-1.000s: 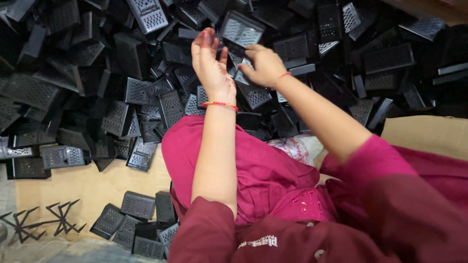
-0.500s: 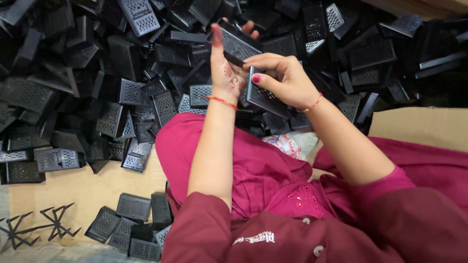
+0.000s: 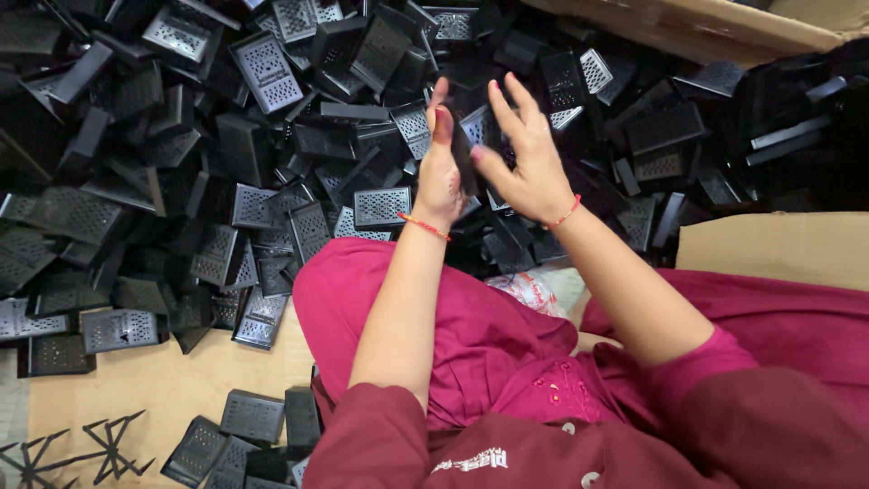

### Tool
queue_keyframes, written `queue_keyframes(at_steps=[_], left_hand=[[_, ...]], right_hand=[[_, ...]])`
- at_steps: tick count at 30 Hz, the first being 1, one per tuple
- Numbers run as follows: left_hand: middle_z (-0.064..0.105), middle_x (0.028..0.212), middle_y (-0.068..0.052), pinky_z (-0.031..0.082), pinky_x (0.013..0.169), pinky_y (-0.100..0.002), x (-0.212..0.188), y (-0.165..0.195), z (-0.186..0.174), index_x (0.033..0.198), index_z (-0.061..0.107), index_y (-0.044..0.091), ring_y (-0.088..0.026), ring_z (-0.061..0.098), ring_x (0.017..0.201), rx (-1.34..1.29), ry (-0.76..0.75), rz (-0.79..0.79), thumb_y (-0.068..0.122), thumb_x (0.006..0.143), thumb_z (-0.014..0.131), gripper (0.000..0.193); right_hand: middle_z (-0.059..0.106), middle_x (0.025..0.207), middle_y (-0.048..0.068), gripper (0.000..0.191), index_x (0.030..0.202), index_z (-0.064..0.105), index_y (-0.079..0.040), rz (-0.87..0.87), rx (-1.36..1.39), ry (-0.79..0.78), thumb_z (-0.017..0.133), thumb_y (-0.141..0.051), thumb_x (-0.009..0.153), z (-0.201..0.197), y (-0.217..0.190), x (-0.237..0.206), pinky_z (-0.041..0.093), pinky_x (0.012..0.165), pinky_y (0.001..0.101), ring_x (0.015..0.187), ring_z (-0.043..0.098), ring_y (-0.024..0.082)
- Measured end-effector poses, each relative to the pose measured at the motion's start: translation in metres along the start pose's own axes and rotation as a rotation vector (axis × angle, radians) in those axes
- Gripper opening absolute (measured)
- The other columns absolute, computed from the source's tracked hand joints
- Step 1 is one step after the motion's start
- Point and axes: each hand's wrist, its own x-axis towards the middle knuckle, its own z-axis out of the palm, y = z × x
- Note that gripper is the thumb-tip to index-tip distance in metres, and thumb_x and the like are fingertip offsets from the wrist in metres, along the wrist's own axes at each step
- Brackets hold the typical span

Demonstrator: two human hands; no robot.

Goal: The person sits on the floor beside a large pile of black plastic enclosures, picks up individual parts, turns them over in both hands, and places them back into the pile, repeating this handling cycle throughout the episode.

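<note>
My left hand [image 3: 438,177] and my right hand [image 3: 528,163] are raised side by side above a big heap of black perforated plastic parts [image 3: 272,199]. Between the two palms sits a black perforated part [image 3: 464,152], seen edge-on and mostly hidden. My left hand's fingers are upright against it. My right hand presses on it from the right with its fingers spread. Both wrists wear a thin red thread. My lap in magenta cloth [image 3: 471,335] lies below the hands.
The heap fills the whole upper half of the view. A few more black parts [image 3: 249,421] lie by my left knee on brown cardboard [image 3: 163,380]. Black wire pieces [image 3: 90,448] lie at the bottom left. A cardboard sheet [image 3: 769,244] is at the right.
My hands picked up black parts from the heap, lifted them and brought them together. The right hand, earlier curled on its part, now has its fingers spread.
</note>
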Motion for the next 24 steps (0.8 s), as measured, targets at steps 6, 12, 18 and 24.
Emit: queue_keyframes(at_steps=[6, 12, 18, 24], left_hand=[[0.058, 0.141, -0.014, 0.055, 0.103, -0.039, 0.002, 0.012, -0.005, 0.162, 0.027, 0.017, -0.024, 0.062, 0.126, -0.12, 0.046, 0.002, 0.021, 0.102, 0.069, 0.073], [0.057, 0.146, -0.009, 0.056, 0.104, -0.035, 0.002, 0.016, -0.003, 0.159, 0.038, 0.006, -0.02, 0.061, 0.127, 0.034, -0.041, -0.043, -0.004, 0.095, 0.073, 0.073], [0.055, 0.148, -0.009, 0.058, 0.105, -0.035, -0.003, 0.028, 0.0, 0.156, 0.04, 0.008, -0.019, 0.063, 0.127, 0.064, -0.118, -0.056, -0.006, 0.092, 0.075, 0.075], [0.058, 0.143, -0.008, 0.059, 0.103, -0.037, -0.006, 0.033, 0.004, 0.157, 0.042, 0.008, -0.02, 0.064, 0.125, 0.065, -0.13, -0.088, -0.006, 0.091, 0.077, 0.077]], right_hand=[[0.037, 0.164, 0.022, 0.076, 0.163, 0.039, -0.003, 0.062, 0.235, 0.048, 0.067, -0.004, 0.092, -0.001, 0.0, 0.004, 0.032, 0.13, 0.0403, 0.155, 0.04, 0.036], [0.046, 0.163, 0.019, 0.057, 0.159, 0.045, -0.003, -0.039, 0.274, -0.027, 0.063, -0.004, 0.105, -0.013, -0.011, 0.006, 0.035, 0.129, 0.0383, 0.153, 0.049, 0.032], [0.045, 0.164, 0.021, 0.052, 0.157, 0.048, -0.003, -0.06, 0.15, -0.038, 0.06, -0.009, 0.107, -0.019, -0.024, 0.009, 0.036, 0.127, 0.0405, 0.151, 0.049, 0.037], [0.046, 0.164, 0.019, 0.052, 0.155, 0.051, -0.005, -0.022, 0.171, -0.101, 0.058, -0.013, 0.105, -0.025, -0.023, 0.01, 0.036, 0.125, 0.0406, 0.144, 0.051, 0.034]])
